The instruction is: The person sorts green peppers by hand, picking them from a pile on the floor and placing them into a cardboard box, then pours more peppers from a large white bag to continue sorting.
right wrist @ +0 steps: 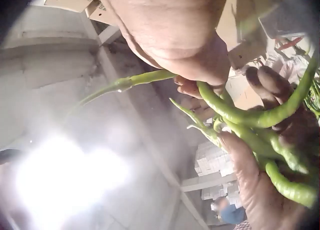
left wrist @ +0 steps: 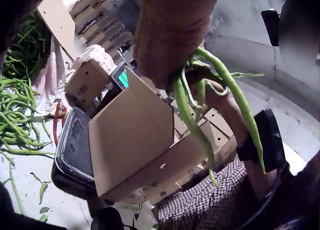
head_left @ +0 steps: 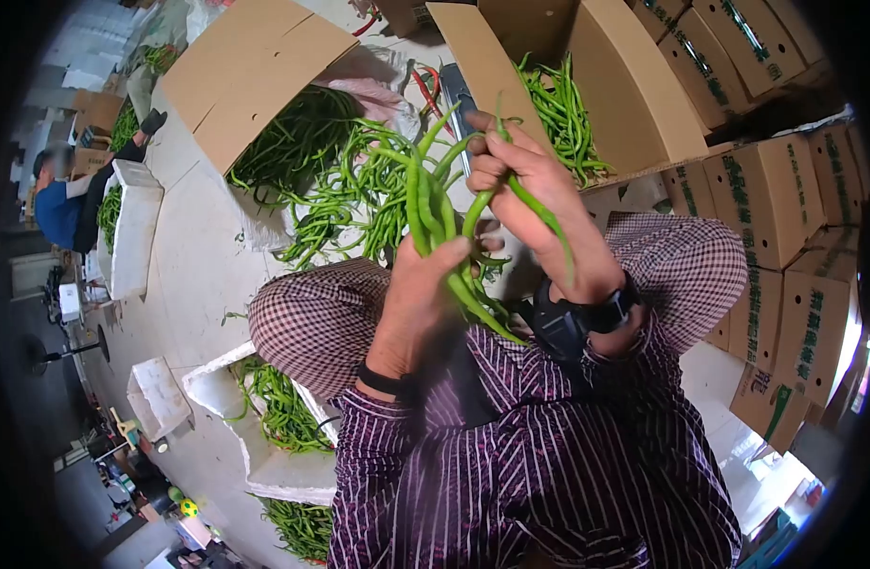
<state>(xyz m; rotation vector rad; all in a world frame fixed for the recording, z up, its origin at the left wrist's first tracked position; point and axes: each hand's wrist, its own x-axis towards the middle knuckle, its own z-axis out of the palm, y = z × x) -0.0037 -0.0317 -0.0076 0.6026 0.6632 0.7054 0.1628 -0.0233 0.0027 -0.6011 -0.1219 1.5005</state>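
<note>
My left hand (head_left: 418, 289) grips a bunch of long green chili peppers (head_left: 424, 204), its thumb lying across them. Their ends stick out above and below that hand. Just to the right, my right hand (head_left: 558, 209) has its fingers curled round one or more green chili peppers (head_left: 539, 206), and one end hangs along the palm. In the right wrist view, a curved pepper (right wrist: 250, 115) runs from the right hand (right wrist: 175, 30) over to the fingers of the left hand (right wrist: 262, 190). Peppers (left wrist: 192, 125) dangle below the left hand (left wrist: 172, 40) in the left wrist view.
Loose green peppers (head_left: 354, 204) spill on the floor before an open carton (head_left: 264, 71). Another carton (head_left: 634, 90) holds peppers beside a dark flat device (left wrist: 75, 150). Foam boxes (head_left: 264, 465) stand left, stacked cartons (head_left: 767, 199) right. Another person (head_left: 70, 204) sits far left.
</note>
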